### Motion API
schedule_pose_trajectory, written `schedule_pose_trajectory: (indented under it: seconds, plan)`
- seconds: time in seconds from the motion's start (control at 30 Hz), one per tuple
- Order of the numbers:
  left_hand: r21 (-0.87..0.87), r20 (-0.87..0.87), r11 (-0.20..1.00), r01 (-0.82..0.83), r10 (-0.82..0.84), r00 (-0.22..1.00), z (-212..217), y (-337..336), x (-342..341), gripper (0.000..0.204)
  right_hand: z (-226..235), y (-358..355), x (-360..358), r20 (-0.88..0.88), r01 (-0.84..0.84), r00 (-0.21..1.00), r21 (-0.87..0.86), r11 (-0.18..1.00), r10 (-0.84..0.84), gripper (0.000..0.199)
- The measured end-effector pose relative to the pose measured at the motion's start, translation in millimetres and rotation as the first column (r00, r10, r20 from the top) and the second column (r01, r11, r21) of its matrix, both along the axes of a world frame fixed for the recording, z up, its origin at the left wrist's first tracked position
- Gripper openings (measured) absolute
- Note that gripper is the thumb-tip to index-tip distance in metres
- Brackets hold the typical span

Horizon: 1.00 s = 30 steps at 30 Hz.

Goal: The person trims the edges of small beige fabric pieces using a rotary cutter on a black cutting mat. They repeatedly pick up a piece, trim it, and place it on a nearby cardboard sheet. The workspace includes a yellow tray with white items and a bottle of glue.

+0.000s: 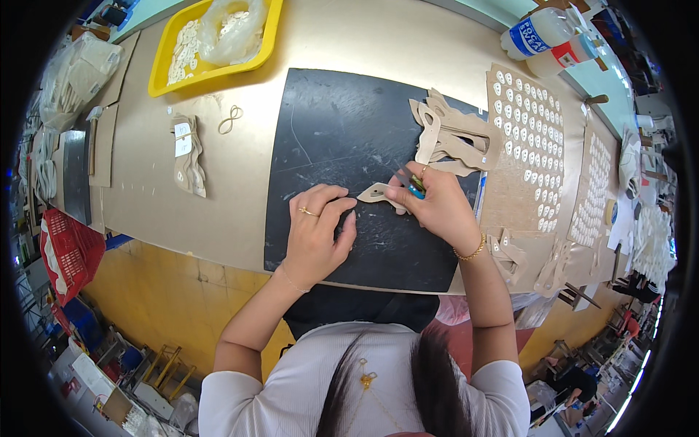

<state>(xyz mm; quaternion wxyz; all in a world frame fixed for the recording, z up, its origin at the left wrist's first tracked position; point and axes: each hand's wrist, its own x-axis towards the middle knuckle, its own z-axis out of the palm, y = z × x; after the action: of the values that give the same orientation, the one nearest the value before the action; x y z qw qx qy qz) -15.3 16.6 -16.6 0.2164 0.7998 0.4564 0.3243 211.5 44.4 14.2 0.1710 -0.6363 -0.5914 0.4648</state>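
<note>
On the black mat (pixel 306 138) lies a small beige cut-out piece (pixel 373 192) with a slot in it, like shoe-upper leather. My right hand (pixel 440 204) is closed round a small tool (pixel 416 189) with a green and blue handle and a dark pointed end; its exact kind is partly hidden by the fingers. Thumb and fingers of that hand also rest on the piece's right end. My left hand (pixel 317 229) has its fingers bent and apart on the mat, the index tip beside the piece's left point, holding nothing. A stack of similar beige pieces (pixel 455 135) lies beyond my right hand.
At the right are brown boards (pixel 513 200) with rows of small white oval parts. A yellow tray (pixel 159 73) with white parts and a plastic bag stands far left. A tied bundle of pieces (pixel 191 164) lies left of the mat. Bottles (pixel 539 35) stand far right.
</note>
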Motion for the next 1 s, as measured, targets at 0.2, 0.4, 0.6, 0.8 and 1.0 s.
schedule_pose_trajectory:
  seconds: [0.2,0.4,0.6,0.8,1.0]
  plan:
    - [0.021,-0.076,0.999,0.036,-0.034,0.996,-0.2,0.1,0.8,0.032,4.9,4.6,-5.3,0.086,0.010,0.996,-0.011,1.000,-0.009,0.030]
    - [0.048,-0.174,0.996,0.073,-0.063,0.983,-2.3,-1.7,1.4,0.040,4.7,7.0,-5.0,0.109,-0.016,0.994,-0.016,1.000,0.018,0.037]
    - [0.054,-0.211,0.995,0.083,-0.070,0.975,-1.5,-2.8,2.2,0.044,9.9,8.6,-6.2,0.094,-0.001,0.996,-0.031,1.000,0.004,0.038]
    - [0.062,-0.240,0.993,0.097,-0.080,0.968,-4.4,-2.9,1.9,0.048,5.7,7.1,-5.0,0.141,-0.041,0.989,0.057,0.998,0.033,0.038]
    - [0.064,-0.253,0.993,0.103,-0.083,0.964,-4.2,-3.0,2.2,0.048,8.1,8.0,-6.7,0.096,0.002,0.995,0.001,1.000,-0.002,0.036]
